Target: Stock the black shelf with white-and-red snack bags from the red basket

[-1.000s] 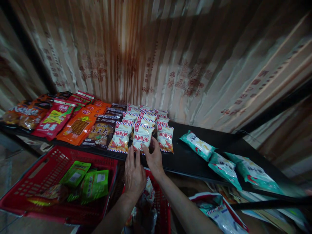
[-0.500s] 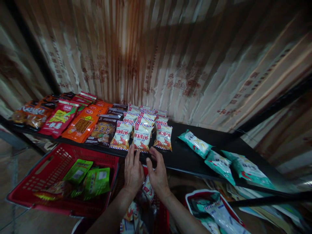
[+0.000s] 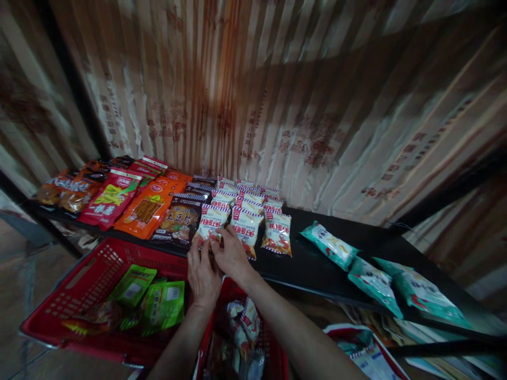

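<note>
Both my hands are at the lower edge of a white snack bag [image 3: 214, 215] with red lettering, standing at the front left of its group on the shelf. My left hand [image 3: 204, 277] has its fingers bent against the bag's lower left corner. From the right, my right hand [image 3: 234, 257] curls its fingers over the bottom of the same bag. My fingers hide the bag's lower part. Matching bags stand close by: a middle front bag [image 3: 246, 227] just beyond my right hand and a right front bag [image 3: 277, 232], with several more behind them.
Left on the black shelf [image 3: 309, 272] are a brown bag [image 3: 180, 219], an orange bag [image 3: 144, 208] and a red bag [image 3: 113, 198]. Teal bags [image 3: 330, 245] lie at right. Below are a red basket [image 3: 75, 282] with green packets [image 3: 164, 306], and another red basket [image 3: 277, 353] holding snack bags.
My hands have moved left, from the middle front white bag to the left front one, and their fingers have closed in on its lower edge. The view has shifted slightly.
</note>
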Available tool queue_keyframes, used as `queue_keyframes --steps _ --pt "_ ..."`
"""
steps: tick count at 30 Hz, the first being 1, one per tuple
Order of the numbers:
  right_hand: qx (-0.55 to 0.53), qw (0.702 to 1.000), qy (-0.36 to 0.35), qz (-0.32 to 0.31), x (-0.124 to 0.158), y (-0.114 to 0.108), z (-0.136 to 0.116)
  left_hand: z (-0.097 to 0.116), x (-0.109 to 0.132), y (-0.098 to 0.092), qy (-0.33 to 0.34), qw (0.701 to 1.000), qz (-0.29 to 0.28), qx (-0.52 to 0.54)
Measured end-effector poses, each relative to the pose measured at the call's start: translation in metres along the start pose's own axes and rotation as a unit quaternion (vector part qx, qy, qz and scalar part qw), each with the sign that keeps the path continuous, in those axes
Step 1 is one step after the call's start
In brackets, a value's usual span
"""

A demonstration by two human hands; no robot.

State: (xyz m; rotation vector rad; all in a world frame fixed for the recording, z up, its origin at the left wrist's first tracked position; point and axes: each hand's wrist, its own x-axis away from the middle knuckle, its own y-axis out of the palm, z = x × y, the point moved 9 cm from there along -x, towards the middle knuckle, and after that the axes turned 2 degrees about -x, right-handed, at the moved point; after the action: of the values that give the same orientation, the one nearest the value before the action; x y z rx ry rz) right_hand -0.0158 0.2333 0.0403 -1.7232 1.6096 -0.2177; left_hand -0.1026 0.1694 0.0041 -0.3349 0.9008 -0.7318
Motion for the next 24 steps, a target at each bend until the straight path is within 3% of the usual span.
queue_keyframes --steps 4,14,17,24 --pt "0.035 0.998 0.023 -0.045 -0.021 0.015 -0.003 -0.005 0.001 0.007 -0.028 0.999 -0.026 -0.008" --pt "0.016 0.993 0.109 -0.034 -0.043 0.023 0.018 -0.006 -0.001 0.011 -0.033 0.999 -0.026 -0.02" --pt "0.007 0.993 0.107 -0.04 -0.046 0.023 0.018 -0.006 -0.001 0.012 -0.029 0.999 -0.019 -0.016" --pt "0.011 0.998 0.067 0.016 -0.037 0.016 0.014 -0.005 -0.004 0.017 -0.012 1.0 -0.025 -0.01"
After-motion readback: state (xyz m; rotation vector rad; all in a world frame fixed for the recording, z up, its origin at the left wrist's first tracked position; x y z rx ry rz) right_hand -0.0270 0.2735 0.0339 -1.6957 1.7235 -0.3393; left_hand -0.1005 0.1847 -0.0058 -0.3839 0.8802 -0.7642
